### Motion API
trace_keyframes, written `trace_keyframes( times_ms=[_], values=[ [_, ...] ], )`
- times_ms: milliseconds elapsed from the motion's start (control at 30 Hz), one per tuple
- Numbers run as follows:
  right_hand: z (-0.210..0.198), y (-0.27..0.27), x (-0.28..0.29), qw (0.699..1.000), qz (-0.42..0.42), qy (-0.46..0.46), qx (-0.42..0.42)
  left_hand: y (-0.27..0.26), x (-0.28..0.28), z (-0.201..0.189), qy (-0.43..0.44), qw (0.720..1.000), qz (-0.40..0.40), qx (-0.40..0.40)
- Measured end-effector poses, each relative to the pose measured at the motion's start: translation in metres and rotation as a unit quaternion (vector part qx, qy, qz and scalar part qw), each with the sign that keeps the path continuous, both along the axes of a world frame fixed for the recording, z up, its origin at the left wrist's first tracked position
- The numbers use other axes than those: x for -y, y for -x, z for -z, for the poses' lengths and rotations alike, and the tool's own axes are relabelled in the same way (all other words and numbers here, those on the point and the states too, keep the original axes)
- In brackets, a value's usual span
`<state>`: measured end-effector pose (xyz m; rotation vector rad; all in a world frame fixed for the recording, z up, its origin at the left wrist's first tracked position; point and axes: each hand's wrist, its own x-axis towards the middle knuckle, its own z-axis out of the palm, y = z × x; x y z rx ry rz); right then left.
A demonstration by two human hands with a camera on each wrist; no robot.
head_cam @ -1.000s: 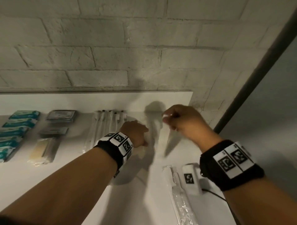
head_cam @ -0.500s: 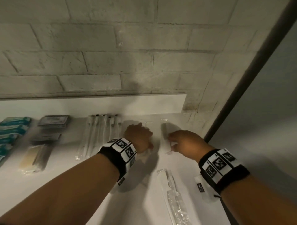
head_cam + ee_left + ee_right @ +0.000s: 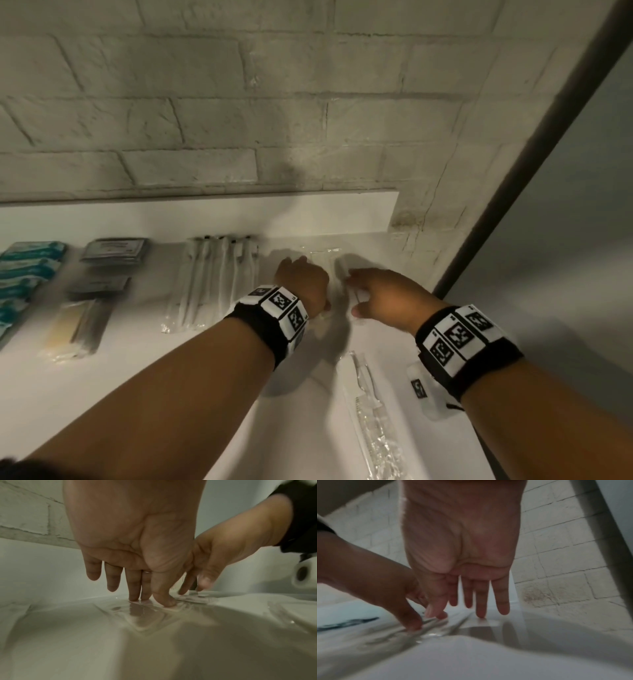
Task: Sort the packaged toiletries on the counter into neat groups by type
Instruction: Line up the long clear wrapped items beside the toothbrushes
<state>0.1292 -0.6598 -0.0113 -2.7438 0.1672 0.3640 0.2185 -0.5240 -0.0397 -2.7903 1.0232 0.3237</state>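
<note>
Nearest on the white desk (image 3: 144,383) lies a clear-wrapped comb (image 3: 368,407), untouched since before. Beyond it both hands have come down flat together: the left hand (image 3: 301,286) presses straight fingers (image 3: 137,588) on a clear packet (image 3: 154,615), and the right hand (image 3: 383,294), which held a packet aloft a second ago, now rests spread fingers (image 3: 500,596) beside it. Wrapped toothbrushes (image 3: 219,277) sit left.

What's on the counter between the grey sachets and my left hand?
A row of wrapped toothbrushes lies between the grey sachets and the left hand, seen in the head view.
</note>
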Motion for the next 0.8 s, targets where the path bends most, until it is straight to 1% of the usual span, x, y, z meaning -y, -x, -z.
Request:
trace_keyframes(
  times_ms=[67, 100, 167, 233, 300, 367, 533, 567, 633, 700, 800],
  values=[
    [-0.008, 0.008, -0.01, 0.999, 0.005, 0.019, 0.025, 0.0, 0.002, -0.001, -0.006, 1.0, 0.004, 0.003],
    [-0.012, 0.013, -0.016, 1.0, 0.001, 0.016, 0.003, 0.0, 0.002, -0.002, -0.009, 1.0, 0.008, 0.006],
    [-0.012, 0.024, -0.031, 0.997, -0.021, 0.009, -0.079, -0.001, 0.002, -0.002, -0.01, 1.0, 0.009, 0.009],
    [-0.006, 0.03, -0.044, 0.989, -0.031, 0.044, -0.138, -0.002, 0.002, -0.001, -0.009, 1.0, 0.006, 0.004],
    [0.001, 0.029, -0.052, 0.984, -0.016, 0.074, -0.16, -0.002, 0.002, -0.001, -0.013, 1.0, 0.001, -0.007],
    [0.005, 0.027, -0.054, 0.984, 0.009, 0.062, -0.167, -0.001, 0.002, -0.001, -0.019, 1.0, -0.001, -0.014],
    [0.003, 0.028, -0.056, 0.984, 0.02, 0.028, -0.174, 0.001, 0.001, -0.003, -0.015, 1.0, -0.009, -0.019],
    [0.001, 0.029, -0.055, 0.984, 0.023, 0.0, -0.175, 0.002, 0.0, -0.004, -0.012, 1.0, -0.011, -0.021],
    [-0.008, 0.033, -0.049, 0.981, 0.047, -0.087, -0.168, 0.002, 0.0, -0.004, -0.006, 1.0, -0.011, -0.023],
    [-0.021, 0.033, -0.036, 0.976, 0.081, -0.148, -0.136, 0.002, -0.001, -0.006, 0.0, 1.0, -0.01, -0.023],
    [-0.041, 0.027, -0.009, 0.972, 0.155, -0.17, -0.053, 0.0, -0.003, -0.009, 0.016, 0.999, -0.021, -0.028]
  ],
)
